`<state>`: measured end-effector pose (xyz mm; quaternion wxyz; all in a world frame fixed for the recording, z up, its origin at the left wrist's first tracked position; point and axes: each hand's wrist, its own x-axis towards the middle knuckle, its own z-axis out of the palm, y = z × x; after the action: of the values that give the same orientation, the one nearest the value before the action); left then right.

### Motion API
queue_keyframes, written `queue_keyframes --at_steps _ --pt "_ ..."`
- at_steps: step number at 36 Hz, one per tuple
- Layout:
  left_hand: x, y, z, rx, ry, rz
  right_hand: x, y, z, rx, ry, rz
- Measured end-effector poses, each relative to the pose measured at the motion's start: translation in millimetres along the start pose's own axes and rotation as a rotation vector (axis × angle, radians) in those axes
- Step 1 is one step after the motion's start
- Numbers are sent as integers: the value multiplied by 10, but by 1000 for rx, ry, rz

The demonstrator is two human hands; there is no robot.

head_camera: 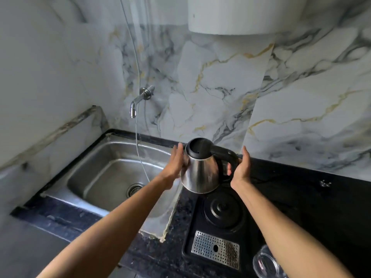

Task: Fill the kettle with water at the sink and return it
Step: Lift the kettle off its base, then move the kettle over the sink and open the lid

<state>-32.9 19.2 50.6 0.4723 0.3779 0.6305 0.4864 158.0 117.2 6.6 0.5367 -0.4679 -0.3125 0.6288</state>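
Glass (267,262): clear, at lower right edge on the black counter (301,197), partly behind the right forearm.
Tray (215,250): black, perforated metal grate, round kettle base (222,209) behind it.
Kettle (200,171): steel body, black lid on, lifted off the base, just right of the sink (104,177).
Right hand (241,167): wrapped around the black handle.
Left hand (175,163): flat, fingers extended, pressed against the kettle's left side.
Tap (138,101): wall-mounted above the sink.
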Motion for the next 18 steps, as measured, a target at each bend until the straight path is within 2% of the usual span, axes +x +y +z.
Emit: queue_keyframes --at_steps 2,4,6,8,10,12,18 --pt "15 109 -159 144 215 239 27 40 242 17 -2 5" --pt "53 196 -357 450 367 473 44 109 489 32 -5 37" --pt "112 270 -541 794 447 642 51 186 723 48 -17 69" --pt "186 308 -678 1057 473 633 53 272 943 54 -21 87" --pt "280 301 -836 1142 473 523 49 372 1169 47 -24 82" --pt "394 250 -998 1102 460 468 48 471 1367 49 -31 74" --pt "736 99 -1440 970 395 453 166 827 1841 56 6 131"
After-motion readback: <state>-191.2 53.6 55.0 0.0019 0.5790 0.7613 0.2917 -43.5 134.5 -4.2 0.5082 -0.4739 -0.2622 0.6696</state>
